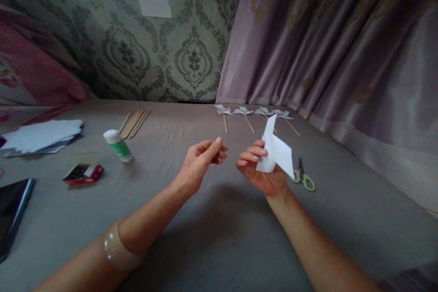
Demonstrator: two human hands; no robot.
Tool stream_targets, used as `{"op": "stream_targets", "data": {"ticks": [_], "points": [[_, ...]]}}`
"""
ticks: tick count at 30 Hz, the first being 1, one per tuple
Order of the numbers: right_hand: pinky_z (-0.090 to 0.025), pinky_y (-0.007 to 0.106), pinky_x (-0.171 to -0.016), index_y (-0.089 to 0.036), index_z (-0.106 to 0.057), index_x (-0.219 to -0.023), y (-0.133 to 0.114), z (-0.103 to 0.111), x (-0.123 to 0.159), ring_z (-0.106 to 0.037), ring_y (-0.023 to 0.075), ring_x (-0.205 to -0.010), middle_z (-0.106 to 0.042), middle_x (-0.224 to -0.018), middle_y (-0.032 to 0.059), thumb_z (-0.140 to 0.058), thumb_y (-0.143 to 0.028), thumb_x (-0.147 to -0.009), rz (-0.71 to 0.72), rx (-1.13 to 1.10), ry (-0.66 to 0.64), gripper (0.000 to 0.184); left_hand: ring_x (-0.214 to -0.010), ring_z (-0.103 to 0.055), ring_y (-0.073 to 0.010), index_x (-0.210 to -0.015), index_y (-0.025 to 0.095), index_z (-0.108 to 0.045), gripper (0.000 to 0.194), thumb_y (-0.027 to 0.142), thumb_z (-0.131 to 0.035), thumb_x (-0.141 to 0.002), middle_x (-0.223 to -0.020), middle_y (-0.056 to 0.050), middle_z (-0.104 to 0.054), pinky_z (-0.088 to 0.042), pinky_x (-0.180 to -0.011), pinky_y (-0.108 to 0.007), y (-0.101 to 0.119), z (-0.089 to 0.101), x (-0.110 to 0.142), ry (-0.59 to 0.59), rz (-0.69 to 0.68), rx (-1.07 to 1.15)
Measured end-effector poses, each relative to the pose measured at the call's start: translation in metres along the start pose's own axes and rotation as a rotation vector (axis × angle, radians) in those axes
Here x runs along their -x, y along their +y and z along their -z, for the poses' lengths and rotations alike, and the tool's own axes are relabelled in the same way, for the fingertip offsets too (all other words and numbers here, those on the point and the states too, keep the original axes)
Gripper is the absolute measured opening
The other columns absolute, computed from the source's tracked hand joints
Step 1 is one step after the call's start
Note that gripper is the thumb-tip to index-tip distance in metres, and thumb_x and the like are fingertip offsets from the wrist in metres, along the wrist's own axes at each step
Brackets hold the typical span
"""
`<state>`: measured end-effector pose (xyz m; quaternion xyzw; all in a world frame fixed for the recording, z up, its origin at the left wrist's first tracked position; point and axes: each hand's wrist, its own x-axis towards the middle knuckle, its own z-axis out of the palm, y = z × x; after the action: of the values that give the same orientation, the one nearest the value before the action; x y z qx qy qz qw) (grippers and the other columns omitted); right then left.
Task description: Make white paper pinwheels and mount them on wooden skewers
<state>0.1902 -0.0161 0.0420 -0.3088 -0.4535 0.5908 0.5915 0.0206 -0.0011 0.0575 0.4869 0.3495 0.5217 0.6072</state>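
In my right hand (263,178) is a white paper pinwheel (278,153), its folded blades sticking up and out to the right while my fingers curl round its lower left side. To the left of it, my left hand (203,159) hovers with thumb and fingers pressed together; whatever they may pinch is hidden. Several finished pinwheels on sticks (243,112) lie in a row at the far side, beyond my right hand. Scissors with green handles (303,178) rest just right of that hand.
On the left are a green and white glue stick (118,146) standing upright, a small red box (84,174), loose wooden sticks (135,124), a stack of white paper (43,134) and a dark tablet-like device (13,214). A curtain (308,41) hangs along the right.
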Motion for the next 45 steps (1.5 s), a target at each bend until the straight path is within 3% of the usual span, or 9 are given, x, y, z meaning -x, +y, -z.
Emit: {"op": "stream_targets", "data": {"ticks": [4,9,17,23,28,35,45], "points": [[-0.044,0.039,-0.072,-0.033,-0.064,-0.074,0.004,0.000,-0.001,-0.048,0.0183,-0.066,-0.052,-0.067,-0.0019,-0.063,-0.061,-0.071,-0.025,0.002,-0.020,0.028,-0.064,-0.054,-0.0112,-0.074,0.015,-0.069,0.026,0.040,-0.074,-0.069,-0.069,-0.003,-0.064,-0.043,-0.065,-0.025,0.006,-0.006,0.007,0.003,-0.055,-0.036],[-0.047,0.035,-0.072,-0.026,-0.069,-0.073,0.012,-0.003,-0.006,-0.057,0.0173,-0.070,-0.064,-0.071,-0.0004,-0.077,-0.047,-0.064,-0.120,-0.041,0.049,0.024,-0.072,-0.058,-0.0144,-0.083,0.015,-0.071,0.032,0.045,-0.071,-0.071,-0.077,-0.004,-0.068,-0.044,-0.068,-0.026,0.018,-0.013,0.015,-0.030,-0.102,-0.167],[-0.048,0.031,-0.075,-0.020,-0.075,-0.076,0.019,-0.014,-0.007,-0.065,0.0184,-0.074,-0.074,-0.077,0.0030,-0.085,-0.038,-0.057,-0.098,0.023,0.140,0.029,-0.070,-0.060,-0.0156,-0.081,0.013,-0.067,0.025,0.030,-0.074,-0.064,-0.075,-0.004,-0.068,-0.043,-0.066,-0.026,-0.001,-0.003,0.005,0.015,0.002,-0.236],[-0.048,0.028,-0.076,-0.020,-0.076,-0.084,0.019,-0.012,-0.006,-0.066,0.0163,-0.076,-0.075,-0.084,0.0028,-0.085,-0.037,-0.059,-0.096,0.069,0.093,0.031,-0.067,-0.056,-0.0129,-0.080,0.012,-0.066,0.027,0.031,-0.074,-0.063,-0.072,-0.002,-0.066,-0.041,-0.064,-0.024,-0.004,0.001,0.001,-0.034,0.044,-0.210],[-0.050,0.030,-0.074,-0.018,-0.075,-0.079,0.018,-0.010,-0.006,-0.065,0.0166,-0.073,-0.075,-0.082,0.0034,-0.085,-0.039,-0.057,-0.096,0.112,0.088,0.032,-0.065,-0.054,-0.0120,-0.078,0.012,-0.065,0.027,0.032,-0.073,-0.061,-0.070,-0.001,-0.063,-0.039,-0.062,-0.024,-0.001,-0.001,0.002,-0.041,0.054,-0.243],[-0.045,0.026,-0.065,-0.016,-0.072,-0.082,0.012,-0.012,-0.003,-0.062,0.0151,-0.068,-0.071,-0.076,0.0012,-0.081,-0.040,-0.064,-0.069,0.205,0.027,0.031,-0.063,-0.053,-0.0116,-0.080,0.011,-0.066,0.030,0.032,-0.074,-0.060,-0.068,0.000,-0.062,-0.038,-0.060,-0.023,0.001,0.000,0.003,-0.013,0.067,-0.261],[-0.042,0.026,-0.064,-0.014,-0.069,-0.086,0.013,-0.009,-0.003,-0.058,0.0152,-0.070,-0.068,-0.077,0.0023,-0.074,-0.042,-0.071,-0.033,0.269,-0.046,0.032,-0.059,-0.053,-0.0104,-0.080,0.011,-0.069,0.031,0.031,-0.077,-0.058,-0.067,0.000,-0.064,-0.037,-0.058,-0.022,0.001,0.002,0.003,-0.041,0.116,-0.185]]}}
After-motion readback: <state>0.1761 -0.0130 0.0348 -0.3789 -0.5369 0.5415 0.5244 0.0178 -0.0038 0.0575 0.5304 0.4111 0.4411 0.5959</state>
